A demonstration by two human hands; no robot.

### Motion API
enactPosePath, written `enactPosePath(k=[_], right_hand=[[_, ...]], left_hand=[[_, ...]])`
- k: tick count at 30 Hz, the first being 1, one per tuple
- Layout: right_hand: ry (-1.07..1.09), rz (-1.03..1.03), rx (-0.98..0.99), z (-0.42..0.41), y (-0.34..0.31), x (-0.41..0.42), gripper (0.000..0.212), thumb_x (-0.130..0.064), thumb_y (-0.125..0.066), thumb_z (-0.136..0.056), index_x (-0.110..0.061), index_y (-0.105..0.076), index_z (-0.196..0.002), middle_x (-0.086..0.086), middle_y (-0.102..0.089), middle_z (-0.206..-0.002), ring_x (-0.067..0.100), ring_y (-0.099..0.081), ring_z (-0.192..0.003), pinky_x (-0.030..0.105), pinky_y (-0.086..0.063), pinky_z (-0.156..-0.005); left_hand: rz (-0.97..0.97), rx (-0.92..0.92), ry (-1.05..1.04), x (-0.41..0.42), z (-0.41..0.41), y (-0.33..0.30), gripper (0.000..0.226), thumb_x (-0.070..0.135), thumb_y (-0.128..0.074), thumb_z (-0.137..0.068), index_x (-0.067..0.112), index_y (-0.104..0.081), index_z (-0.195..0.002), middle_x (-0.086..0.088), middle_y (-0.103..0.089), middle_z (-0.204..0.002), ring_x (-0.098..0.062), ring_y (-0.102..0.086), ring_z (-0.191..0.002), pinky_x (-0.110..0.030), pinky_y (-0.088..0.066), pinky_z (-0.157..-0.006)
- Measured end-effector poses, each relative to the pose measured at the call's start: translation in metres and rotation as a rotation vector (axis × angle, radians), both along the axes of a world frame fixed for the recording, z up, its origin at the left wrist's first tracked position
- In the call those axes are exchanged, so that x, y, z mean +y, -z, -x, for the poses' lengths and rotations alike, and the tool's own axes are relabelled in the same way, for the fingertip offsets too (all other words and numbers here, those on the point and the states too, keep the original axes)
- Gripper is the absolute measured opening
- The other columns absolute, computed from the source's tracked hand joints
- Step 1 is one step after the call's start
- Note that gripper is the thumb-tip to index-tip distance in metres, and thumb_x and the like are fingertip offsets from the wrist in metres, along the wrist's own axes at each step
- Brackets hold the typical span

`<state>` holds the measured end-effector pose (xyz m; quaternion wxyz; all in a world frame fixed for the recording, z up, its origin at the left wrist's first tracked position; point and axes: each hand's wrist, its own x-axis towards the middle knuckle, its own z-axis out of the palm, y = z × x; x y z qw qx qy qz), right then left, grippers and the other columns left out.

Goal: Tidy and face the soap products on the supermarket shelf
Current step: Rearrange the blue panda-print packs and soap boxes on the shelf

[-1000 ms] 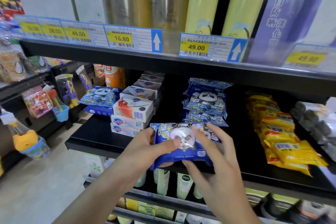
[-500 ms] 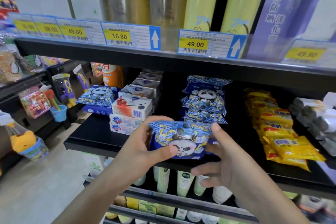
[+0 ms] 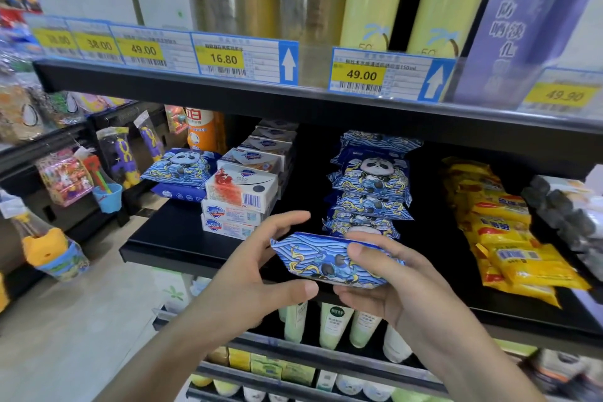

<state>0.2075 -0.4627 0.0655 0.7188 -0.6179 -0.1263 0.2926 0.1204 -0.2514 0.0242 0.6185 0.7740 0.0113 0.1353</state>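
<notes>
Head view: right hand grips blue pack, left hand released, panda stack behind.

price tags; hanging toys; green tubes below

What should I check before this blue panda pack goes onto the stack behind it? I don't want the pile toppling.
1. Grip: ok. The right hand holds the blue panda pack, thumb on top, fingers beneath; the left hand is at its left end.
2. Facing: not ok. The pack is tilted, and no panda face shows on it.
3. Panda stack: not ok. Its packs lie uneven and skewed.
4. Room above the stack: cannot tell. The upper shelf hangs close over it.
5. Neighbours: ok. The white soap boxes and yellow packs stand apart from the stack.
</notes>
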Motion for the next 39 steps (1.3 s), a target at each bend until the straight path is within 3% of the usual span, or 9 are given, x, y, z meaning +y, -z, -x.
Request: enactPosePath(k=[5, 8, 11, 17, 22, 29, 31, 35, 39], right_hand=[[0.038, -0.013, -0.121, -0.001, 0.004, -0.003, 0.05, -0.026, -0.097, -0.064, -0.025, -0.079, -0.11, 0.004, -0.075, -0.118, 0.024, -0.075, -0.107, 0.039, -0.063, -0.084], [0.053, -0.01, -0.214, 0.001, 0.006, -0.004, 0.047, -0.028, -0.086, -0.065, -0.032, -0.077, -0.111, -0.001, -0.076, -0.114, 0.023, -0.075, -0.105, 0.04, -0.061, -0.089], [0.037, -0.003, -0.334, 0.003, 0.01, -0.004, 0.047, -0.027, -0.084, -0.066, -0.039, -0.075, -0.11, -0.003, -0.076, -0.109, 0.023, -0.074, -0.102, 0.032, -0.06, -0.083], [0.002, 0.017, -0.637, 0.002, 0.022, -0.002, 0.05, -0.017, -0.083, -0.07, -0.04, -0.071, -0.113, -0.013, -0.056, -0.129, 0.016, -0.061, -0.121, 0.034, -0.058, -0.088], [-0.06, 0.04, -0.758, -0.001, 0.033, -0.003, 0.064, -0.008, -0.079, -0.076, -0.039, -0.063, -0.129, -0.011, -0.046, -0.141, 0.018, -0.05, -0.134, 0.038, -0.059, -0.091], [-0.106, 0.104, -0.864, 0.003, 0.032, -0.009, 0.092, -0.01, -0.078, -0.081, -0.051, -0.037, -0.153, -0.022, -0.019, -0.165, 0.011, -0.038, -0.147, 0.028, -0.06, -0.09], [-0.091, 0.106, -0.886, 0.004, 0.032, -0.012, 0.095, -0.018, -0.081, -0.081, -0.054, -0.031, -0.154, -0.026, -0.011, -0.165, 0.003, -0.038, -0.145, 0.019, -0.058, -0.087], [0.024, 0.149, -0.825, 0.008, 0.026, -0.01, 0.088, -0.067, -0.075, -0.079, -0.064, -0.025, -0.151, -0.031, -0.013, -0.162, 0.005, -0.04, -0.144, 0.014, -0.055, -0.091], [0.208, 0.2, -0.88, 0.004, 0.021, -0.007, 0.069, -0.071, -0.065, -0.084, -0.058, -0.038, -0.146, -0.027, -0.034, -0.151, 0.01, -0.057, -0.129, 0.02, -0.057, -0.089]], left_hand=[[0.2, 0.085, 0.013, 0.003, 0.009, 0.002, 0.083, 0.079, -0.079, -0.07, 0.057, -0.05, -0.144, 0.025, -0.052, -0.152, -0.005, -0.049, -0.143, -0.043, -0.039, -0.118], [0.447, 0.166, -0.094, -0.001, 0.006, -0.004, 0.092, 0.092, -0.075, -0.055, 0.046, -0.064, -0.135, 0.012, -0.069, -0.137, -0.012, -0.064, -0.129, -0.041, -0.053, -0.102], [0.485, 0.336, -0.1, -0.001, 0.003, -0.011, 0.099, 0.096, -0.07, -0.05, 0.037, -0.067, -0.13, 0.004, -0.077, -0.123, -0.017, -0.075, -0.112, -0.036, -0.063, -0.081], [0.503, 0.461, 0.078, -0.006, -0.004, -0.025, 0.07, 0.086, -0.079, -0.052, 0.044, -0.079, -0.107, 0.002, -0.078, -0.122, -0.024, -0.076, -0.109, -0.031, -0.064, -0.072], [0.533, 0.457, 0.098, -0.006, -0.008, -0.018, 0.062, 0.055, -0.09, -0.066, 0.024, -0.078, -0.119, -0.007, -0.077, -0.122, -0.023, -0.077, -0.105, -0.03, -0.061, -0.073], [0.422, 0.355, 0.083, -0.013, -0.007, -0.015, 0.041, 0.05, -0.084, -0.074, 0.036, -0.078, -0.112, -0.002, -0.078, -0.12, -0.011, -0.076, -0.099, -0.022, -0.059, -0.067], [0.386, 0.318, 0.067, -0.014, -0.007, -0.014, 0.042, 0.05, -0.085, -0.074, 0.037, -0.077, -0.113, 0.0, -0.078, -0.12, -0.013, -0.076, -0.103, -0.021, -0.059, -0.068], [0.321, 0.249, 0.024, -0.013, -0.008, -0.01, 0.045, 0.046, -0.087, -0.072, 0.043, -0.075, -0.115, 0.001, -0.078, -0.118, -0.016, -0.076, -0.105, -0.024, -0.061, -0.075], [0.337, 0.2, 0.029, -0.012, -0.006, -0.008, 0.045, 0.039, -0.089, -0.073, 0.043, -0.074, -0.115, -0.001, -0.077, -0.123, -0.021, -0.074, -0.113, -0.031, -0.063, -0.084]])
